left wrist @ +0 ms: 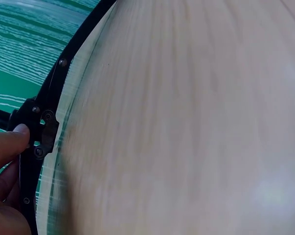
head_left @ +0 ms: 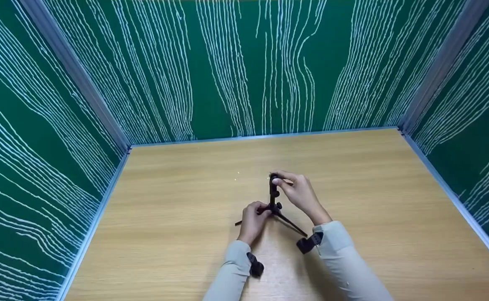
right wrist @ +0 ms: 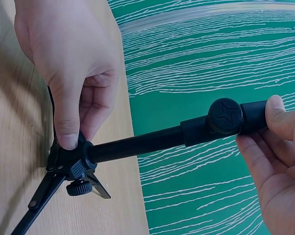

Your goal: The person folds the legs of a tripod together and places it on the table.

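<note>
Holding black tripod stand [head_left: 272, 198] upright near middle of wooden tabletop [head_left: 177, 188], using both hands. Gripping at hub [right wrist: 73, 161] with left hand [head_left: 253, 221]: narrow hold, thumb against hub, fingers curled in behind. Pinching top end of column [right wrist: 137, 145] with right hand [head_left: 301, 194]: also narrow, thumb and fingers closed around tube.

Reading progress from current state: looks well along. Done: legs [head_left: 290, 223] splayed out, three visible in right wrist view; column standing up from hub, upper section in line with lower tube. Can't tell whether fully extended.

Left, as far as visible: not yet let go with either hand. Can't confirm tightness of upper knob [right wrist: 224, 115] or lower knob [right wrist: 79, 188]; not touching either with fingers right now. Can't confirm all feet bearing on tabletop either; tips partly hidden or cut off in wrist views. Would call it mostly set up, pending top-end work and release.
</note>
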`<state>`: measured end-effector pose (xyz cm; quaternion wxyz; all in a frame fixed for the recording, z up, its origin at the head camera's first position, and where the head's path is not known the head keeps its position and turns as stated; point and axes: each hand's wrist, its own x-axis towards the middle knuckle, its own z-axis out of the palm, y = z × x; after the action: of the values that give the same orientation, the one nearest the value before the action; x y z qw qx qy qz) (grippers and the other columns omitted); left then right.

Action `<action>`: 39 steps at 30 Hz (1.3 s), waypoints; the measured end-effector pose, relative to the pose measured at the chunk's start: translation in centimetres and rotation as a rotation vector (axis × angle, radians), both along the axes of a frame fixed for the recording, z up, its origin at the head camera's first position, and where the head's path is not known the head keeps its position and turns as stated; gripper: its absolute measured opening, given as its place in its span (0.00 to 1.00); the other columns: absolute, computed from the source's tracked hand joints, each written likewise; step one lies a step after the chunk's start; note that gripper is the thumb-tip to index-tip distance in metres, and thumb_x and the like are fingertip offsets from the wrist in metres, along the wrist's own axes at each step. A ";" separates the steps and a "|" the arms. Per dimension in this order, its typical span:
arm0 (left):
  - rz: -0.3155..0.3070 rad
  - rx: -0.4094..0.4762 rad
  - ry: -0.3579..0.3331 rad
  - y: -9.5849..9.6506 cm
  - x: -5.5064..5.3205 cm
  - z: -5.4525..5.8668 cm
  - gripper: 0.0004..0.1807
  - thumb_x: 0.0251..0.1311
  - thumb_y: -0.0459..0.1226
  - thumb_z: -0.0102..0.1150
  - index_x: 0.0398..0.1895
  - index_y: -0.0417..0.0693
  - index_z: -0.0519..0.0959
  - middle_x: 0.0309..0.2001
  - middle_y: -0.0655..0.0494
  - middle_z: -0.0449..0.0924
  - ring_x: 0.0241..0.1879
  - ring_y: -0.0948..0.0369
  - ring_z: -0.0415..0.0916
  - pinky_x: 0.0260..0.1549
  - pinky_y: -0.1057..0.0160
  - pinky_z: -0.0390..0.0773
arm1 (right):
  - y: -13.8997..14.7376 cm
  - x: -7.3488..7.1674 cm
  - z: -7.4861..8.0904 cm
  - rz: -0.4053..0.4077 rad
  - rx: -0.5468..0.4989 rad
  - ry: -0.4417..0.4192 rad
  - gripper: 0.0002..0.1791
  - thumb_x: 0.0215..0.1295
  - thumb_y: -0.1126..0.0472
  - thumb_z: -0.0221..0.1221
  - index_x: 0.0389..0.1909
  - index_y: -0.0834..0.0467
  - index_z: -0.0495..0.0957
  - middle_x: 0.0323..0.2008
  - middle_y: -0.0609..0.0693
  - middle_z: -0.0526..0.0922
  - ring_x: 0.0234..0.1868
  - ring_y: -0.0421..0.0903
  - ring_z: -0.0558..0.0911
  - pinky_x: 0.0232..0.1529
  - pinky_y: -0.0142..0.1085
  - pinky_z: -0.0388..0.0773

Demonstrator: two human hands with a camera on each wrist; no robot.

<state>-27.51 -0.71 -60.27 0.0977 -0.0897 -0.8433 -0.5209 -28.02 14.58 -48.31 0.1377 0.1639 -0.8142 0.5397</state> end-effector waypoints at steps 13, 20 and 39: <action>0.010 -0.015 0.001 0.0 -0.1 0.2 0.04 0.52 0.30 0.67 0.32 0.43 0.84 0.34 0.54 0.85 0.38 0.59 0.79 0.42 0.65 0.77 | -0.1 -0.1 0.0 -0.001 0.019 0.024 0.14 0.61 0.67 0.61 0.47 0.67 0.82 0.45 0.62 0.85 0.50 0.56 0.83 0.50 0.42 0.81; 0.009 -0.003 0.006 0.1 0.0 0.1 0.04 0.53 0.30 0.66 0.32 0.42 0.84 0.34 0.53 0.84 0.38 0.59 0.79 0.42 0.66 0.77 | 0.0 -0.1 0.0 0.002 0.015 0.019 0.14 0.61 0.66 0.61 0.47 0.67 0.82 0.45 0.61 0.85 0.51 0.56 0.83 0.51 0.43 0.81; -0.010 -0.016 0.059 0.0 0.4 0.1 0.05 0.52 0.30 0.66 0.33 0.40 0.83 0.34 0.51 0.84 0.38 0.56 0.78 0.41 0.64 0.76 | 0.1 0.3 -0.2 -0.009 0.001 0.007 0.14 0.62 0.65 0.61 0.48 0.63 0.82 0.48 0.61 0.84 0.54 0.56 0.81 0.51 0.42 0.80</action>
<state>-27.14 -0.68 -60.18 0.1192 -0.1103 -0.8438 -0.5115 -27.72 14.64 -48.52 0.1430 0.1623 -0.8147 0.5381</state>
